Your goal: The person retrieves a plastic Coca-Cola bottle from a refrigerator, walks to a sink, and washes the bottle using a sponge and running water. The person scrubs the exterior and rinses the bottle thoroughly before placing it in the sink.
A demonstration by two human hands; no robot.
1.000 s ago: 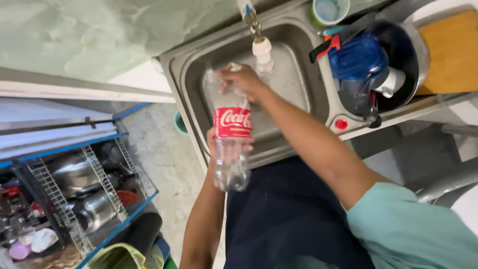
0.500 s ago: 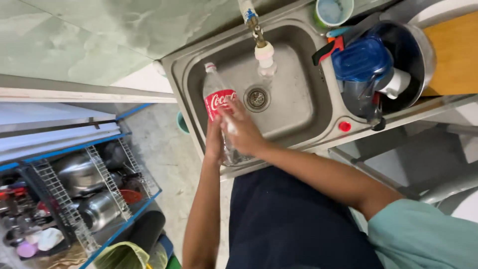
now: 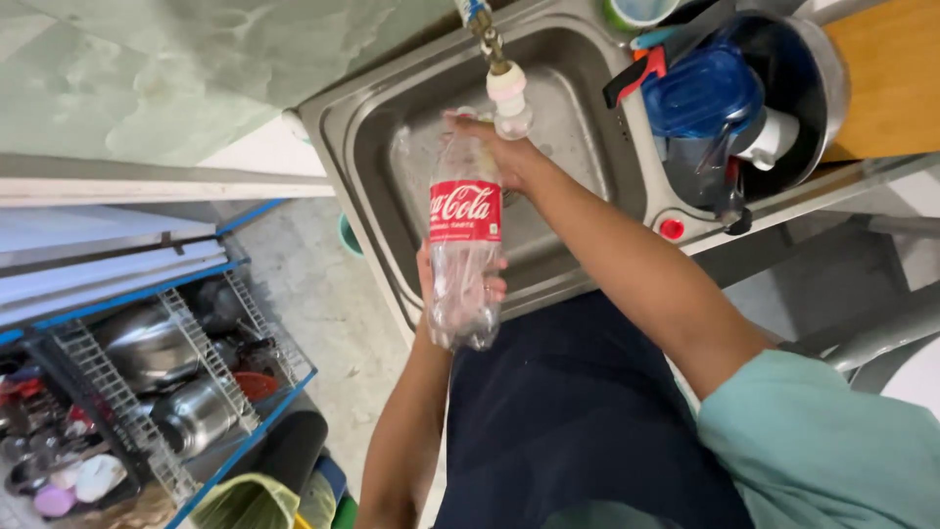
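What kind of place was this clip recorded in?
Most likely a home kitchen, at the washing-up spot: a steel sink under a tap, a dish rack of metal pots, and both hands holding a clear plastic bottle over the basin.

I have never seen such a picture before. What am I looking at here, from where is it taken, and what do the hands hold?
A camera worn on a person's head looks down at their own two bare hands. The left hand holds a clear plastic bottle with a red label near its bottom. The right hand is at the bottle's top, under the tap of a steel sink. A pot with blue kitchenware stands beside the basin. A rack of metal pots is lower left.
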